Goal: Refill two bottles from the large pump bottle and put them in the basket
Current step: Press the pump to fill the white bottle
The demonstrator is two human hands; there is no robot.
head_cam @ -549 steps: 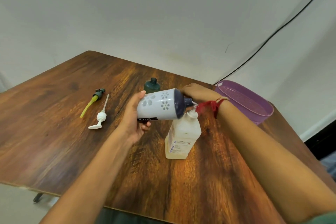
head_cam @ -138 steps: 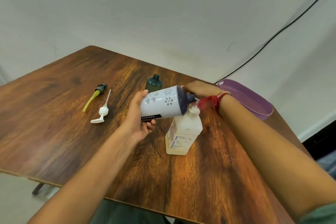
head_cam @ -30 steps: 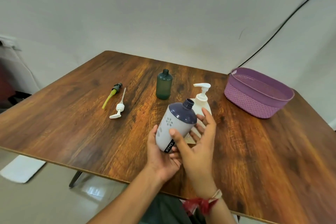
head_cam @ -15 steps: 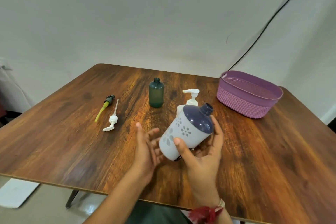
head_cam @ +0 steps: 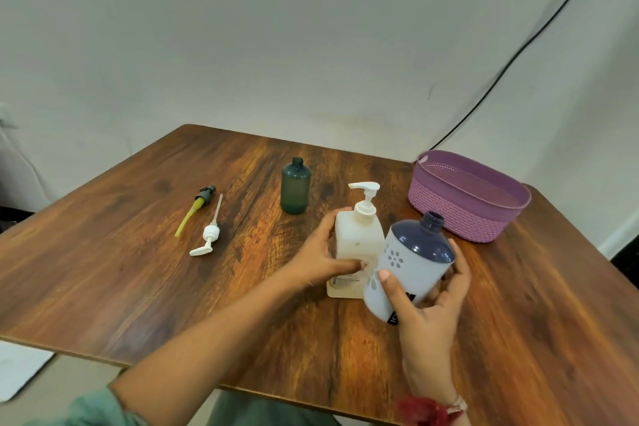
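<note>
While the right hand (head_cam: 428, 308) grips a tilted, uncapped white plastic bottle (head_cam: 408, 266) with a navy shoulder, the left hand (head_cam: 318, 259) curls round the large cream pump bottle (head_cam: 358, 239) standing on the brown wooden table (head_cam: 138, 270). A purple woven basket (head_cam: 460, 214) sits by the table's far right edge, with a strip of wood showing between it and the held bottle.

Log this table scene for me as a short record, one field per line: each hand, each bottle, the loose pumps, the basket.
Left hand: grips large pump bottle, upright on the table
Right hand: holds white bottle, tilted, dark top, neck uncapped
Green bottle: upright, uncapped, untouched, beyond the hands
Loose pumps: white pump and yellow-tubed pump, lying at the left
Basket: purple, far right, no bottle visible inside
</note>
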